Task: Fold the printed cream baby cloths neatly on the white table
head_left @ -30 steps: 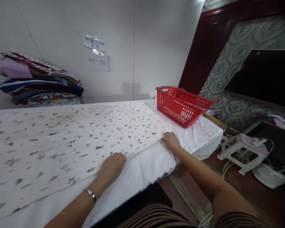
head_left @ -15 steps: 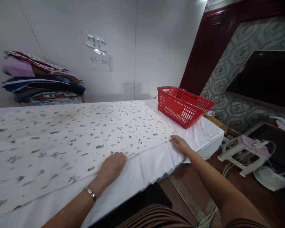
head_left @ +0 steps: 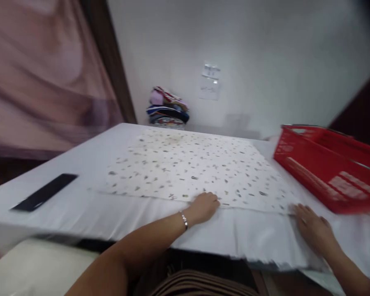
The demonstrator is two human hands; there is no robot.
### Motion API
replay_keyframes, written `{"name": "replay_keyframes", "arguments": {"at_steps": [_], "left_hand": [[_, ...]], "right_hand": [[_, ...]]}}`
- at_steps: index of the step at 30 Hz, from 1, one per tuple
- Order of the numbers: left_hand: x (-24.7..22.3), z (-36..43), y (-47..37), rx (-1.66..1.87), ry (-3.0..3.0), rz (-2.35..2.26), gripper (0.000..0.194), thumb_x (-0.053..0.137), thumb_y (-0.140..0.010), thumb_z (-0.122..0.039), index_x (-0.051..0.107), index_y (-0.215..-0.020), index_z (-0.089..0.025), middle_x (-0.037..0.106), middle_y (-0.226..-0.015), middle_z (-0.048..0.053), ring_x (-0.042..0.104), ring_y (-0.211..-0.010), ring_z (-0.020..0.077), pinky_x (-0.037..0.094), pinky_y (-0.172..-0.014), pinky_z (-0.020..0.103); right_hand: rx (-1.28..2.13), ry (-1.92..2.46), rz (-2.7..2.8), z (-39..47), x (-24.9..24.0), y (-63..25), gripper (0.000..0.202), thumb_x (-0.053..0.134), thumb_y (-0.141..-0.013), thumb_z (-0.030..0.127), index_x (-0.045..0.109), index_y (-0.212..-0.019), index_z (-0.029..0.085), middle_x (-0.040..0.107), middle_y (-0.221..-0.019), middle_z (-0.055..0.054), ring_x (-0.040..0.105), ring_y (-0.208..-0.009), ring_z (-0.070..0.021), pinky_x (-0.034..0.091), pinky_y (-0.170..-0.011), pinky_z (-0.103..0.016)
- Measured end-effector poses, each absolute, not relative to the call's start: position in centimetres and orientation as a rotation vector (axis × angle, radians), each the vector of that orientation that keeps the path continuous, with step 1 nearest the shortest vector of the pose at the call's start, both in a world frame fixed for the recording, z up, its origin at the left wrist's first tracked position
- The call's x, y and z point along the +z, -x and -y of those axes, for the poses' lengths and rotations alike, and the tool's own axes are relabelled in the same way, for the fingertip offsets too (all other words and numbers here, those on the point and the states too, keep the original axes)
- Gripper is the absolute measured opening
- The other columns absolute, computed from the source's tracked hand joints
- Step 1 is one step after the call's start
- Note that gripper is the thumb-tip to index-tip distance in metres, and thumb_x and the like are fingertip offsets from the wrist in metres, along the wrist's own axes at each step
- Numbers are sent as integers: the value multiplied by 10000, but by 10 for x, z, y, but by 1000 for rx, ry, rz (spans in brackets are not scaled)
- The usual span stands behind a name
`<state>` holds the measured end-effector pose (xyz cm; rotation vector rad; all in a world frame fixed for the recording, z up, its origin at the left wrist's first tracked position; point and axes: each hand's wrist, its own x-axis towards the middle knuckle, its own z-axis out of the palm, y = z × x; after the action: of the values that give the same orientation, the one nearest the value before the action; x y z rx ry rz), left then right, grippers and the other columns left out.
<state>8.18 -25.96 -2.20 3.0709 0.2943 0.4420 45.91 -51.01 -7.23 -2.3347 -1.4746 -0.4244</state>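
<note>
A white cloth (head_left: 175, 164) with a small scattered print lies spread flat on the white-covered table. My left hand (head_left: 204, 205), with a silver bracelet at its wrist, is at the cloth's front edge, right of the middle. Its fingers are bent together over that edge, and the thumb is hidden. Over at the front right corner, my right hand (head_left: 313, 227) has its fingers closed at the cloth; motion blurs them a little.
The table (head_left: 89, 160) has a white cover. A black flat strip (head_left: 46, 192) lies on its left part, and a red plastic basket (head_left: 311, 164) stands at the right. Folded fabrics (head_left: 168, 107) are stacked at the back, beneath wall notes (head_left: 209, 84). A pink curtain (head_left: 43, 74) hangs at left.
The view has swung left, bringing the curtain, the black strip and the table's left side into sight. Both hands stay at the cloth's front edge, and the cloth still lies flat.
</note>
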Motion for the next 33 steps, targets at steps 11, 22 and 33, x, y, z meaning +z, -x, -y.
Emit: {"name": "replay_keyframes", "arguments": {"at_steps": [11, 22, 33], "left_hand": [[-18, 257, -36, 457, -3183, -518, 87, 499, -874, -213, 568, -848, -168, 579, -884, 50, 517, -870, 187, 378, -674, 322], [-9, 222, 61, 342, -2971, -1142, 160, 456, -871, -146, 612, -843, -168, 610, -923, 54, 526, -886, 187, 395, -723, 313], [4, 201, 84, 516, -2858, -1197, 232, 417, -923, -209, 648, -902, -188, 628, -949, 63, 534, -904, 182, 396, -794, 314]], "right_hand": [[3, 1514, 2242, 356, -41, -247, 370, 424, -872, 329, 601, -1196, 292, 605, -1237, -64, 545, -1156, -271, 475, -948, -491], [19, 1515, 2384, 296, -13, -164, 224, 481, -850, 203, 668, -973, 197, 626, -945, -91, 566, -867, -227, 482, -773, -360], [85, 1432, 2119, 294, -30, -161, 274, 393, -935, 257, 661, -941, 202, 631, -936, -73, 561, -884, -207, 483, -780, -333]]}}
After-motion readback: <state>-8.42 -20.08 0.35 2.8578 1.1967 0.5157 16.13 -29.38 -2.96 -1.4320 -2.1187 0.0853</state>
